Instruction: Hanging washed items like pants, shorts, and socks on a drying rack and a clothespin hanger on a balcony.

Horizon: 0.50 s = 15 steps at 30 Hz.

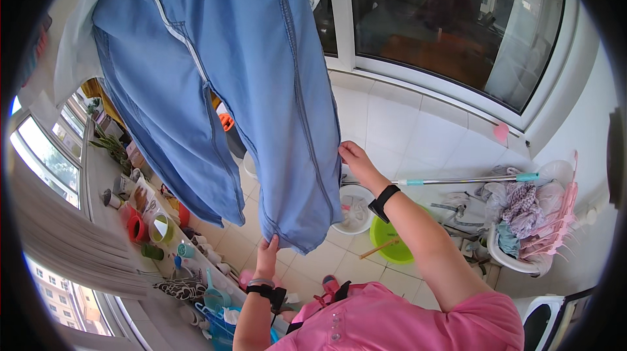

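A pair of blue trousers (255, 44), inside out with its seams showing, hangs in front of me from above the top edge of the view. My left hand (267, 253) pinches the bottom hem of the right-hand trouser leg at its left corner. Higher up, my right hand (353, 158) grips the outer edge of that same leg between thumb and fingers. The other trouser leg (219, 187) dangles free on the left. What holds the waist up is out of sight.
White cloth hangs behind the trousers. To the right, a basket (516, 261) holds clothes and pink hangers, with a pole (457, 180) beside it. A green basin (390, 246) and a white basin (356, 210) stand on the tiled floor. Pots and cups line the left ledge below windows.
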Each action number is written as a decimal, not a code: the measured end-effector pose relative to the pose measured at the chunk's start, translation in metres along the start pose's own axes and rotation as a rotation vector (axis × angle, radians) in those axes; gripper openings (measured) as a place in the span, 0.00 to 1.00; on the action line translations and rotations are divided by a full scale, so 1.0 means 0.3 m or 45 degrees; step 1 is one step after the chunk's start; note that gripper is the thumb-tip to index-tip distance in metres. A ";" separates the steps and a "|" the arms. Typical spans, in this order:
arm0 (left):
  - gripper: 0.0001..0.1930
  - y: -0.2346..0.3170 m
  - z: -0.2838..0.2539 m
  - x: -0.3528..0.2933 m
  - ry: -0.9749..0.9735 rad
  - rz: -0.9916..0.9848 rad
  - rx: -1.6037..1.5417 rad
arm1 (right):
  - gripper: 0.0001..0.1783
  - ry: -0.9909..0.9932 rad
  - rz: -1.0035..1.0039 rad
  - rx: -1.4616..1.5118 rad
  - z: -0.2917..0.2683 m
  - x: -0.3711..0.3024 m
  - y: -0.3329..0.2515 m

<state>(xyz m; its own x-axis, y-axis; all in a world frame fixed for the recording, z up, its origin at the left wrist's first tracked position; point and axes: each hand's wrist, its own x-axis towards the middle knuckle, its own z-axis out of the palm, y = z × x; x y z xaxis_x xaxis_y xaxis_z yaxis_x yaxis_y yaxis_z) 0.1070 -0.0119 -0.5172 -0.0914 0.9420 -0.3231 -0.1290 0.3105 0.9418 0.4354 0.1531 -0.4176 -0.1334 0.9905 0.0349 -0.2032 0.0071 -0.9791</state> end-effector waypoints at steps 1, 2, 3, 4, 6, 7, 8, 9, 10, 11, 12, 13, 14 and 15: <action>0.18 0.000 0.000 0.006 0.008 -0.010 -0.013 | 0.13 0.097 -0.069 -0.098 -0.007 -0.031 0.003; 0.18 -0.003 -0.003 0.015 0.016 -0.005 0.017 | 0.13 0.191 -0.138 -0.196 -0.006 -0.058 0.008; 0.18 -0.010 0.002 0.018 0.023 -0.002 0.045 | 0.13 0.181 -0.124 -0.209 0.002 -0.093 -0.001; 0.18 -0.019 0.010 0.019 -0.015 0.031 0.023 | 0.13 0.236 -0.192 -0.182 0.015 -0.128 -0.015; 0.18 -0.035 0.037 0.034 -0.028 0.025 0.038 | 0.15 0.275 -0.376 -0.129 0.006 -0.166 0.015; 0.18 -0.036 0.047 0.037 -0.041 0.029 0.074 | 0.15 0.268 -0.356 -0.137 0.007 -0.193 0.021; 0.18 -0.037 0.051 0.033 -0.070 -0.001 0.101 | 0.16 0.230 -0.318 -0.241 0.006 -0.224 0.026; 0.18 -0.039 0.059 0.037 -0.066 -0.011 0.089 | 0.18 0.192 -0.289 -0.345 -0.003 -0.250 0.022; 0.19 -0.044 0.063 0.043 -0.067 -0.037 0.112 | 0.18 0.187 -0.279 -0.354 -0.027 -0.264 0.045; 0.19 -0.050 0.065 0.047 -0.068 -0.064 0.134 | 0.18 0.196 -0.189 -0.475 -0.063 -0.271 0.087; 0.19 -0.055 0.078 0.055 -0.074 -0.074 0.125 | 0.19 0.213 -0.096 -0.598 -0.106 -0.284 0.127; 0.19 -0.059 0.081 0.058 -0.075 -0.061 0.079 | 0.19 0.207 -0.086 -0.605 -0.135 -0.295 0.165; 0.19 -0.064 0.085 0.057 -0.075 -0.046 0.032 | 0.20 0.225 0.032 -0.518 -0.163 -0.308 0.203; 0.19 -0.071 0.089 0.051 -0.070 -0.058 0.023 | 0.21 0.242 0.153 -0.431 -0.168 -0.328 0.225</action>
<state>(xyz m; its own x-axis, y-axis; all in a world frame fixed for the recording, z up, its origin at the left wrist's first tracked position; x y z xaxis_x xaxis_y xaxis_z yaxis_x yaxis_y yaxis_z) 0.1345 -0.0007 -0.5398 -0.0314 0.9322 -0.3606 -0.1142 0.3551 0.9278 0.4837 0.0631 -0.4972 0.0515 0.9946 -0.0904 0.1377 -0.0968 -0.9857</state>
